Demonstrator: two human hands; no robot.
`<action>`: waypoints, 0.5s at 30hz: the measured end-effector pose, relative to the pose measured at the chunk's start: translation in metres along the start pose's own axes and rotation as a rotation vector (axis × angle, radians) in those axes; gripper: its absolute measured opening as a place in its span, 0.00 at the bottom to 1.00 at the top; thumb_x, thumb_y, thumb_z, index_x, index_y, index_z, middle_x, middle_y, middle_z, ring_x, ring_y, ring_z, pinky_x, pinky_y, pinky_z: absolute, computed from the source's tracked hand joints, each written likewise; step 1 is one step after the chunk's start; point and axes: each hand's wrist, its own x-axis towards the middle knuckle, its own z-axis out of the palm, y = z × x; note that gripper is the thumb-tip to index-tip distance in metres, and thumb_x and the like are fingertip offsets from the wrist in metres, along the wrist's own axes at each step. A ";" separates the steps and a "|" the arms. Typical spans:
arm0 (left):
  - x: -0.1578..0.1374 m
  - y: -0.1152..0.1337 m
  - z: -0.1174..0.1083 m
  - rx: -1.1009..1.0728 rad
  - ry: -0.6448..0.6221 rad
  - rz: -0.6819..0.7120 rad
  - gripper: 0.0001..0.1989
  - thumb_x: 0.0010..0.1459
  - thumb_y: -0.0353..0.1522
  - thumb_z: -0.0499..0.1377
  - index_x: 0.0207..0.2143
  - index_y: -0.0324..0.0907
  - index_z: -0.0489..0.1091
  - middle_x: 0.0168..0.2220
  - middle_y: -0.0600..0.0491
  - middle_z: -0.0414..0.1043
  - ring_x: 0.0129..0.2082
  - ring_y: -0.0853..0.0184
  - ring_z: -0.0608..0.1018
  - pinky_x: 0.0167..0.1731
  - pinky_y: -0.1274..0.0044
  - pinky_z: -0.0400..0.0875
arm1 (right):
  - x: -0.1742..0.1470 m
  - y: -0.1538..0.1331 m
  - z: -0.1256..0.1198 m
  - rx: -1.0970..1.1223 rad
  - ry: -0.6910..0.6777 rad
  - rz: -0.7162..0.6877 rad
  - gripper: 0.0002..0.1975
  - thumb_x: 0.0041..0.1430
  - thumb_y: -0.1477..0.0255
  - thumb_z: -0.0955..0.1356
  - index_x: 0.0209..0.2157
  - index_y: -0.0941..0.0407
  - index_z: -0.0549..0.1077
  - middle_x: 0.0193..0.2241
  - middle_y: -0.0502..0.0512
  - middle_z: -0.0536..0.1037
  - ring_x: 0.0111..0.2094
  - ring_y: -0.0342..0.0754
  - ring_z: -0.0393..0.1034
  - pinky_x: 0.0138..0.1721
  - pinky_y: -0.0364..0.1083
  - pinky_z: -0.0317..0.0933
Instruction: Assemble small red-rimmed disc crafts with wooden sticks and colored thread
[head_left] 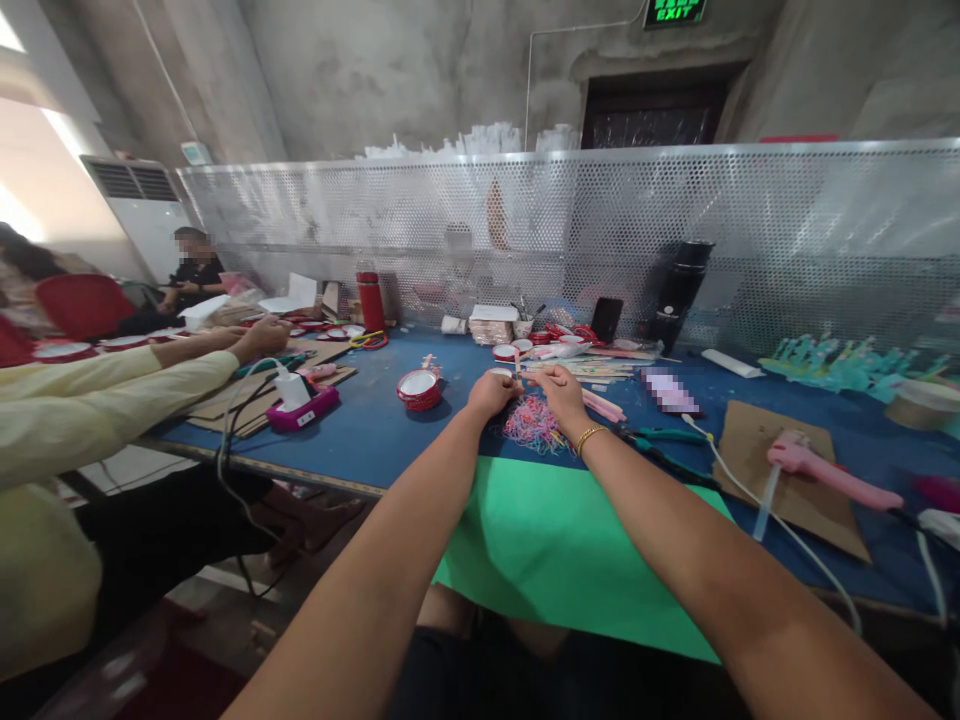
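The pink stick [517,361] stood between our two hands, above the far edge of a loose heap of coloured bands [534,425] on the blue tabletop [337,440]. Its long axis ran near upright, and its lower end went down to the fingers of our left hand [495,395], which appeared to grasp it; from there the free length rose upward. Our left hand was the nearer of the two, at the stick's foot, while our right hand [559,392] lay to its right, fingertips pointing left and just beside it. We saw the right thumb and forefinger close together, but could not tell whether they pinched a band, touched the stick or held nothing. Both our forearms reached forward over a green sheet [577,550] and converged, the left hand curled inward, the right bent toward it past a gold-coloured bracelet [590,437]. Other pink sticks [602,405] lay just right of our right hand, with teal-handled pliers [667,435] near them. To our left, a stack of red-edged rolls [418,392] sat apart from our hands, and farther off a co-worker's yellow sleeve [180,390] extended toward the tabletop
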 end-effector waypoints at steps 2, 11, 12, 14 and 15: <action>0.001 -0.001 0.001 -0.001 0.004 -0.002 0.13 0.54 0.41 0.62 0.32 0.40 0.80 0.26 0.54 0.74 0.25 0.71 0.69 0.25 0.78 0.54 | 0.000 -0.001 0.000 -0.001 0.000 0.001 0.07 0.46 0.65 0.70 0.22 0.54 0.72 0.24 0.50 0.80 0.33 0.49 0.75 0.36 0.45 0.63; -0.001 -0.001 0.001 -0.017 0.011 -0.017 0.14 0.53 0.43 0.63 0.31 0.42 0.80 0.27 0.54 0.75 0.27 0.70 0.71 0.26 0.79 0.57 | -0.006 -0.014 -0.001 -0.001 0.037 0.035 0.08 0.44 0.64 0.70 0.21 0.54 0.73 0.21 0.50 0.78 0.29 0.48 0.73 0.33 0.45 0.62; -0.001 -0.001 0.001 -0.016 0.012 -0.016 0.14 0.53 0.43 0.63 0.31 0.42 0.80 0.28 0.54 0.76 0.27 0.70 0.71 0.26 0.79 0.57 | -0.006 -0.013 -0.001 0.003 0.047 0.040 0.08 0.43 0.64 0.71 0.21 0.54 0.72 0.21 0.49 0.78 0.29 0.48 0.72 0.32 0.45 0.62; -0.002 -0.001 0.001 -0.013 0.014 -0.014 0.14 0.53 0.43 0.63 0.32 0.42 0.80 0.29 0.54 0.76 0.28 0.69 0.72 0.26 0.79 0.57 | -0.005 -0.012 -0.001 0.012 0.068 0.050 0.09 0.43 0.64 0.71 0.21 0.54 0.71 0.20 0.49 0.78 0.28 0.47 0.72 0.31 0.44 0.61; -0.002 0.000 0.001 -0.010 0.013 -0.014 0.14 0.54 0.43 0.63 0.32 0.42 0.80 0.29 0.54 0.76 0.28 0.69 0.72 0.26 0.79 0.57 | -0.005 -0.011 -0.001 0.017 0.075 0.054 0.10 0.42 0.63 0.71 0.21 0.54 0.71 0.20 0.49 0.78 0.28 0.47 0.72 0.31 0.44 0.61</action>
